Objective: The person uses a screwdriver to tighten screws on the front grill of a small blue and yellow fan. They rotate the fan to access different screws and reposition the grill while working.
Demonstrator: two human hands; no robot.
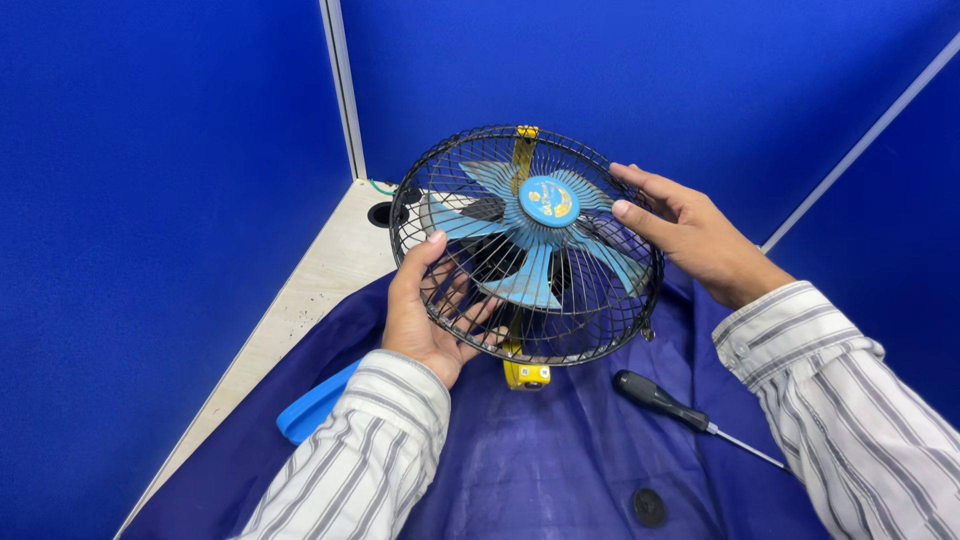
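Two bare hands hold a small caged fan at the centre of the frame.

The left hand (pixel 425 315) has its grip closed on the lower left rim of the fan (pixel 527 243), thumb over the black wire cage; the right hand (pixel 690 235) grips the upper right rim with fingers curled on the wires. Below lies a dark blue cloth (pixel 560 460) on the counter (pixel 320 280), with a black-handled screwdriver (pixel 665 400) at lower right and a blue plastic piece (pixel 315 405) at lower left.

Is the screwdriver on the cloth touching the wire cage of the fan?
Apart. The head view shows the screwdriver lying on the dark blue cloth, with a plain strip of cloth between its black handle and the lower edge of the fan cage.
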